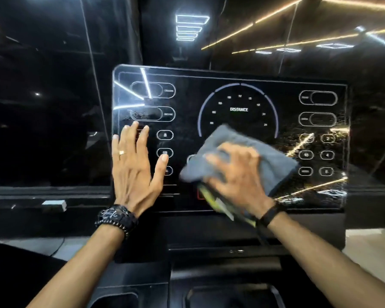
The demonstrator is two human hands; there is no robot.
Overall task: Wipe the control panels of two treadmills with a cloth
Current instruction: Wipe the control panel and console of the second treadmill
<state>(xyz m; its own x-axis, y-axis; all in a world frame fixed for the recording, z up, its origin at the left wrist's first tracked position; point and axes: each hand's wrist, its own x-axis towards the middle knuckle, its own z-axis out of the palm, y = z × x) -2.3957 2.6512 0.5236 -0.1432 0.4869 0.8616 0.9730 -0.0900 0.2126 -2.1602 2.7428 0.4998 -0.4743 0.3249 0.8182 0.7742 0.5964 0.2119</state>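
The right hand (236, 172) presses a grey cloth (249, 152), fingers spread flat over it, against the lower middle of the treadmill control panel (231, 90). The left hand (133, 165) rests flat on the panel's left side, its grip apart, fingers straight.

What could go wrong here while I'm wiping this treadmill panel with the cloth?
Your left hand rests flat on the control panel over its left buttons, so it may leave fresh smudges or press something. The right hand presses the grey cloth over the lower centre, where a red control peeks out and could be triggered. Specks on the panel's right side could get missed.
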